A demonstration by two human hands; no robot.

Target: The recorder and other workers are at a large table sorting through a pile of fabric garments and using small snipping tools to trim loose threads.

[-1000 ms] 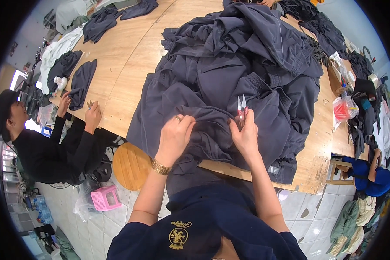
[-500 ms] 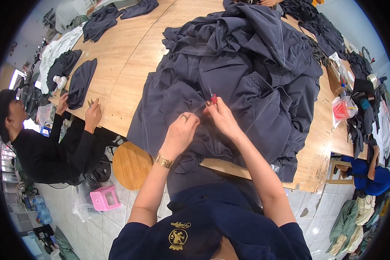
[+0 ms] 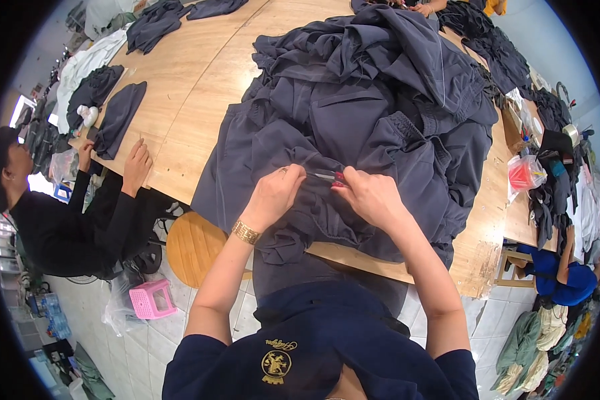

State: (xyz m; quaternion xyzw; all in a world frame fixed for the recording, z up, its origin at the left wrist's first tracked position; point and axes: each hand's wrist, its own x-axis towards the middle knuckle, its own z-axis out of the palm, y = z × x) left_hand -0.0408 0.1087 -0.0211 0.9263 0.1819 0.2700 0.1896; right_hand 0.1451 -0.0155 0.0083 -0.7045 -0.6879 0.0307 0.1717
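Note:
A heap of dark grey trousers [image 3: 353, 120] with elastic waistbands lies in front of me on the wooden table. Over its near part, my left hand [image 3: 272, 195] is closed in a pinch on the cloth, a gold bracelet on its wrist. My right hand [image 3: 375, 193] grips red-handled thread snips [image 3: 323, 177]. Their slim metal blades point left, close to my left fingertips. Whether a thread lies between the blades and the left fingers is too small to make out.
The wooden table [image 3: 180, 133] carries more dark garments [image 3: 121, 120] at the left. A person in black [image 3: 67, 227] sits there. A round wooden stool [image 3: 195, 250] and a pink plastic stool [image 3: 152, 300] stand on the floor. A red-and-clear plastic bag [image 3: 527, 175] lies at the right.
My right hand has moved a little right and down, and the snips have swung from pointing up to pointing left. My left fingertips have risen slightly. The co-worker's near hand has shifted.

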